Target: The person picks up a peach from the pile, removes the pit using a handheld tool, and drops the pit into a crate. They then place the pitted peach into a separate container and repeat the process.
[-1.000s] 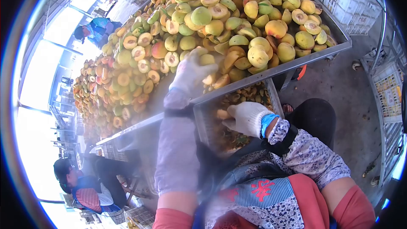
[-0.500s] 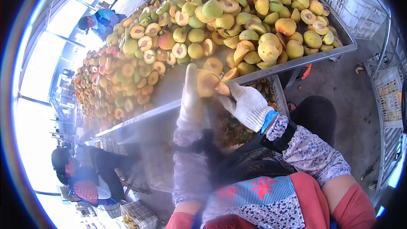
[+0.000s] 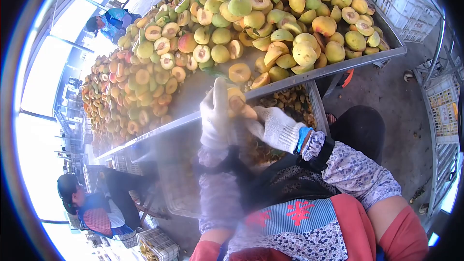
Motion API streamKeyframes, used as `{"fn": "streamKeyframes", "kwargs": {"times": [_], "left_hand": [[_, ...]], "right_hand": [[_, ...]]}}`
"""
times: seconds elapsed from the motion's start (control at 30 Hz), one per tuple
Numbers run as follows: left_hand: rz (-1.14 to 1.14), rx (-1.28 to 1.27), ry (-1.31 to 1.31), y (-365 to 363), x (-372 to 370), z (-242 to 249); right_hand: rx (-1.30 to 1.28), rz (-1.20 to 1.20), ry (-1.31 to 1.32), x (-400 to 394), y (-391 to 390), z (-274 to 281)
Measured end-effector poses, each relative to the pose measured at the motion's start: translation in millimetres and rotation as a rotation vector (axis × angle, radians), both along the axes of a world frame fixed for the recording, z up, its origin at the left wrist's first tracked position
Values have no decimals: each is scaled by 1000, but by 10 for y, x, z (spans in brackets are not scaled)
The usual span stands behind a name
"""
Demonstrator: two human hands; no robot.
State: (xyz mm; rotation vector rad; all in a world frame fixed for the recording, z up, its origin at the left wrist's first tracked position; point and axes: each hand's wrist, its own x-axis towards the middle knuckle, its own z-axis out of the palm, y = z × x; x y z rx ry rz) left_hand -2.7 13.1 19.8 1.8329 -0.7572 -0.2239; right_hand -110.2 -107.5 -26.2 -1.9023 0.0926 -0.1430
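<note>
My left hand (image 3: 216, 113), in a white knit glove, is wrapped round a halved yellow peach (image 3: 236, 99), its cut face turned partly toward me. My right hand (image 3: 276, 128), gloved too, is closed with its fingertips at the fruit's lower right side. Something small and brownish shows between those fingertips and the peach; haze and blur hide what it is. Both hands are just in front of the metal table's edge (image 3: 333, 71). A peach half (image 3: 239, 72) lies on the tabletop just beyond them.
A large heap of halved peaches (image 3: 220, 36) covers much of the table. Below the edge, a crate (image 3: 316, 106) holds cut pieces. White crates (image 3: 394, 2) are stacked at right. One person (image 3: 99, 208) sits at lower left; another (image 3: 113, 23) is farther back.
Both hands have come slightly down and closer to me with the peach half. My left fingers now curl round it more. The view has shifted a little.
</note>
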Motion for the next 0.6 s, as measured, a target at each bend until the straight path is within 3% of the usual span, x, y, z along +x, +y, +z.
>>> {"fn": "streamKeyframes", "kwargs": {"times": [0.03,0.07,0.1,0.13,0.2,0.23,0.3,0.33,0.47,0.53,0.6], "left_hand": [[61,-39,-168,-9,86,-174],[121,-79,-335,3,148,-329],[122,-80,-333,-37,92,-352],[312,-58,-322,-109,-15,-391],[658,-58,-319,-318,-163,-498],[657,-56,-322,-264,-93,-461],[79,-211,-33,-117,42,-281],[72,-347,171,-163,-60,-209],[46,-503,217,-118,25,-356],[-77,-80,-13,-59,-3,-164],[-80,-43,25,-57,-13,-142]], "right_hand": [[0,-2,-1,3,48,-46],[217,37,-19,1,106,-116],[434,77,-36,-3,135,-152],[607,184,204,-2,92,-73],[600,166,250,-18,31,54],[592,146,294,-20,10,78],[582,165,315,-29,-15,61],[569,186,338,-36,-25,53],[426,265,325,-54,-67,115],[164,304,314,-34,-124,94],[103,286,186,2,-80,-81]]}}
